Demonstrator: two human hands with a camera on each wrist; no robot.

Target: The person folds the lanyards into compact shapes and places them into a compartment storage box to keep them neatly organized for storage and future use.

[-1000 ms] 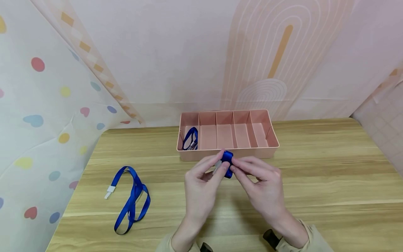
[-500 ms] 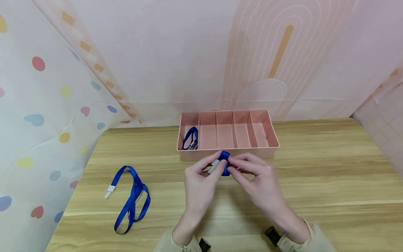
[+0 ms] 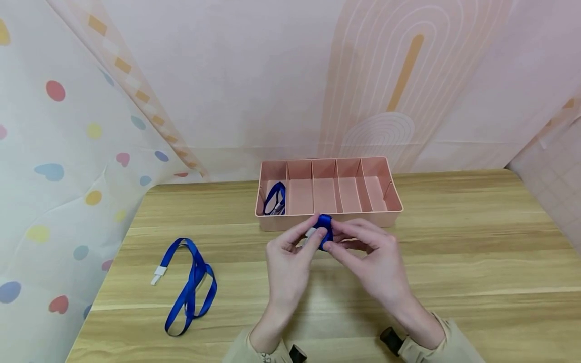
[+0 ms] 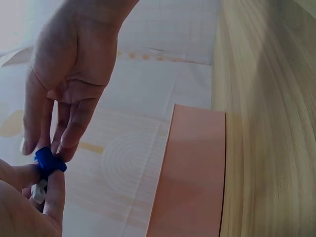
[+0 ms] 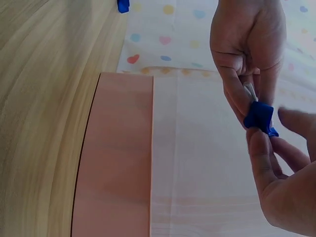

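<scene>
Folded into a small bundle, a blue lanyard [image 3: 325,221] is between my hands in front of the pink box. My left hand [image 3: 288,269] pinches it between thumb and fingers, with the white clip [image 4: 38,191] sticking out on that side. Fingertips of my right hand [image 3: 381,267] pinch the opposite side of the strap [image 5: 260,114]. On the table at left lies a second blue lanyard [image 3: 196,277] in loose loops, its white clip [image 3: 160,272] pointing left. A third lanyard [image 3: 282,190] rests coiled in the box's leftmost compartment.
The pink divided box [image 3: 329,222] stands at the back of the wooden table [image 3: 476,252], just beyond my hands. Behind it hangs a patterned cloth [image 3: 272,85], and a dotted cloth [image 3: 104,212] borders the left side.
Both hands and the lanyard have shifted slightly left. The right fingers have changed their hold along the strap. The lanyards on the table and in the box have not moved.
</scene>
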